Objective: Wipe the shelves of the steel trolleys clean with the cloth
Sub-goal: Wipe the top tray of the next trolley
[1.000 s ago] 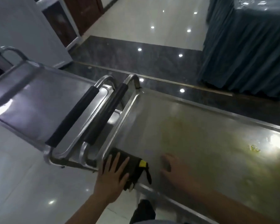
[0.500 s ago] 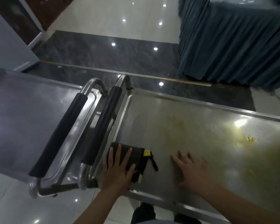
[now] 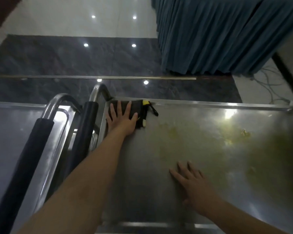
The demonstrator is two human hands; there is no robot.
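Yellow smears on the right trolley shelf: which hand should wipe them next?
Left. The left hand already presses the cloth flat at the far corner, with the yellow smears just beside it. The right hand rests bare on the shelf.

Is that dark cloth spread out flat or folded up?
Folded, it seems: the cloth forms a small thick pad under the flat left hand, pressed on the trolley shelf. How many layers, cannot tell.

The left arm reached far forward, its hand [image 3: 121, 119] flat with fingers spread at the shelf's far left corner. The right hand [image 3: 191, 180] lay flat, fingers straight, near the front edge.
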